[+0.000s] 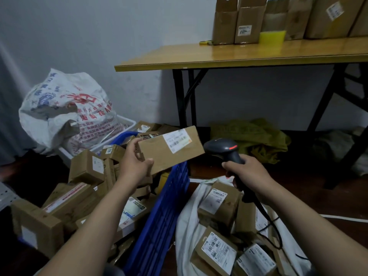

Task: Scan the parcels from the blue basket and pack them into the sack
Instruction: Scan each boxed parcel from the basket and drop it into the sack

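Note:
My left hand (135, 160) holds a flat brown cardboard parcel (159, 154) by its left end, above the blue basket (159, 222). The parcel's white label faces up and to the right. My right hand (247, 172) grips a black barcode scanner (223, 149), its head right beside the parcel's right end, with a red light showing. The basket at the lower left is heaped with several brown parcels. The white sack (187, 226) lies open at the lower right with several labelled parcels inside.
A full printed white sack (65, 114) sits in a white crate at the left. A wooden folding table (239, 56) with cardboard boxes stands behind. Yellow-green bags (256, 136) lie under it. The scanner's black cable trails over the open sack.

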